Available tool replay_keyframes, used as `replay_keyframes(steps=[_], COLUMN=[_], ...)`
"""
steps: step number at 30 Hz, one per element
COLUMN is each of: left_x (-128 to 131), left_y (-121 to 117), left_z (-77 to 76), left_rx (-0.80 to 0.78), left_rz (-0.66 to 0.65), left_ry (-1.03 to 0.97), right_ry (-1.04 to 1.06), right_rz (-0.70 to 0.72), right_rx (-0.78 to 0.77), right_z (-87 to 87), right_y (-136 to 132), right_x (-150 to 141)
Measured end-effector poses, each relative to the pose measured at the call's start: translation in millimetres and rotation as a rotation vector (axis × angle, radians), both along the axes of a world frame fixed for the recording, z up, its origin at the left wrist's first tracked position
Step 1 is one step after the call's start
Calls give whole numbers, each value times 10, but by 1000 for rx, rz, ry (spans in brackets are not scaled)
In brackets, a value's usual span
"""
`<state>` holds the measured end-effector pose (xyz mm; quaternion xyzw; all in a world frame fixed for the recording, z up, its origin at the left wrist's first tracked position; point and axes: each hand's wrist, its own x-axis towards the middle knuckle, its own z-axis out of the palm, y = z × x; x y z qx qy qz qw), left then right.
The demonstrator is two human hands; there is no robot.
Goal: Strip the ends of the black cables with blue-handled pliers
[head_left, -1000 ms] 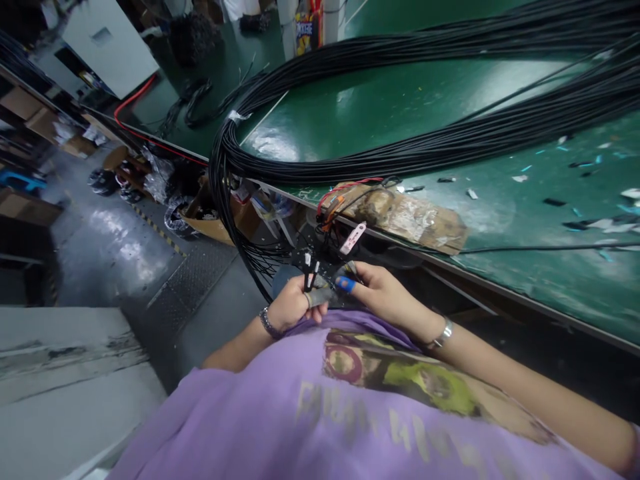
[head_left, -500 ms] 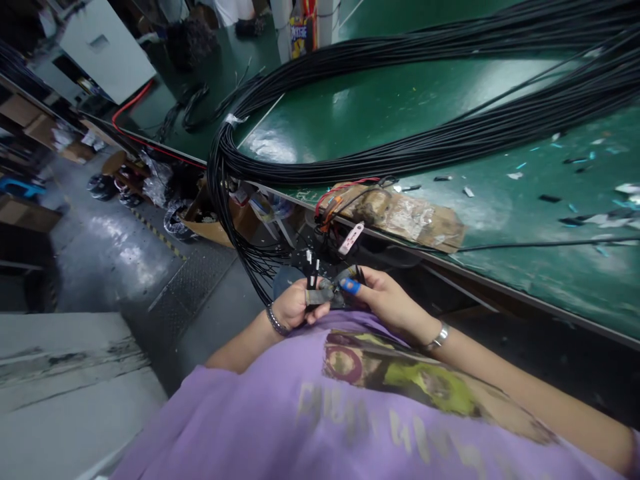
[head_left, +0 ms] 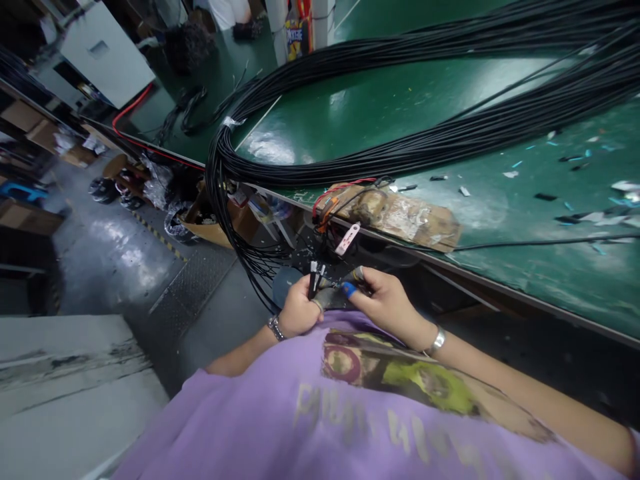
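Observation:
Close to my waist, my left hand [head_left: 299, 311] is closed around a few black cable ends [head_left: 313, 283] whose white tips stick up past the fingers. My right hand [head_left: 390, 301] is beside it, thumb and fingers pinched together; a blue wrap [head_left: 349, 289] covers the thumb tip, and grey covers sit on some fingers. What lies in that pinch is too dark and small to make out. From the table edge, a thick bundle of black cables [head_left: 225, 207] hangs down toward my left hand.
The big cable coil [head_left: 350, 167] stretches over the green table [head_left: 520, 267], tied with a white band [head_left: 231, 123]. A taped cardboard piece [head_left: 410, 220] lies at the edge, near red and orange wires and a white tag [head_left: 348, 240]. Scraps are scattered at right; a cardboard box [head_left: 213, 230] stands below.
My left hand has turned so its back shows more, and the cable ends now stand upright closer to its fingers. The right hand has stayed nearly in place, still pinched.

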<state>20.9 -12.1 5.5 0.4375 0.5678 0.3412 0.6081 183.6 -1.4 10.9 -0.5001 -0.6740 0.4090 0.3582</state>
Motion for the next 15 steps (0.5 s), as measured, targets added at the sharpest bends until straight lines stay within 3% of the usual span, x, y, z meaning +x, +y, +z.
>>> replay_keyframes(steps=[5,8,12,15], left_x=[-19,-62,-123,-148], left_y=[23,36,53,58], left_z=[-6,-5,-21,-37], left_rx=[68,30,-84,-142], left_rz=[14,-38,-109,-138], left_ry=[53,-58,-199,-270], right_ry=[-106,52,299,387], right_rz=[59,92,11,67], right_rx=[139,-12,-297,-447], right_z=[76,107,89,39], right_y=[13,61,122,126], right_x=[9,16,13,-12])
